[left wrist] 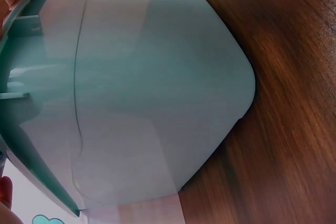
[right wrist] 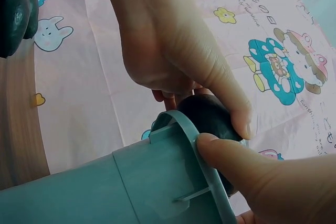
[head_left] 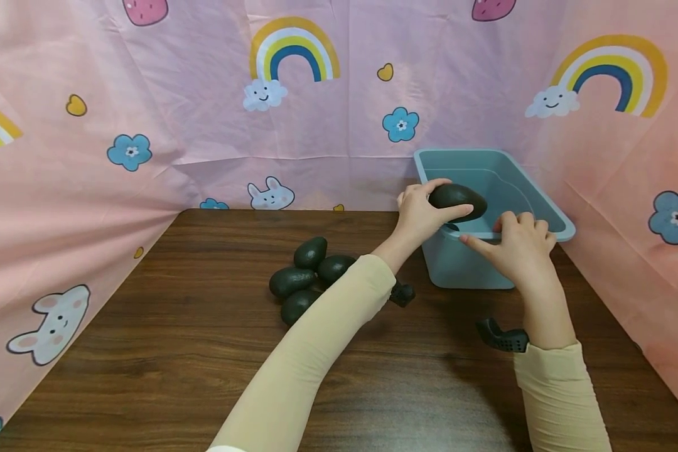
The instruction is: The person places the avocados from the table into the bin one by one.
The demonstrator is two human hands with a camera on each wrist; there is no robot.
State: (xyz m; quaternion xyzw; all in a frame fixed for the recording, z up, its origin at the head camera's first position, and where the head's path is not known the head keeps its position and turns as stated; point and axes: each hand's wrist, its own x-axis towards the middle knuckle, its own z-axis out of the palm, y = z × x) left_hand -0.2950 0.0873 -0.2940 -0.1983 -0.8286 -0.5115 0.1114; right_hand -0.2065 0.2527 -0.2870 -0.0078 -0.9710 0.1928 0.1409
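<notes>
In the head view my left hand (head_left: 420, 210) holds a dark green avocado (head_left: 459, 199) over the near left corner of a blue-green plastic bin (head_left: 469, 263), thumb on one side and fingers on the other. My right hand (head_left: 522, 248) grips the bin's near rim, its thumb on the outside and its fingers reaching over the edge. The right wrist view shows the avocado (right wrist: 207, 115) just past the rim (right wrist: 191, 135), with the right thumb (right wrist: 231, 156) close by. Another dark patch shows below it, behind the rim. The bin's outer wall (left wrist: 157, 87) fills most of the left wrist view.
Several avocados (head_left: 291, 282) lie clustered on the brown wooden table (head_left: 203, 351), partly behind the left forearm. Black wrist mounts (head_left: 503, 336) stick out from both arms. A pink patterned cloth (head_left: 344, 125) hangs behind and along both sides, close to the bin.
</notes>
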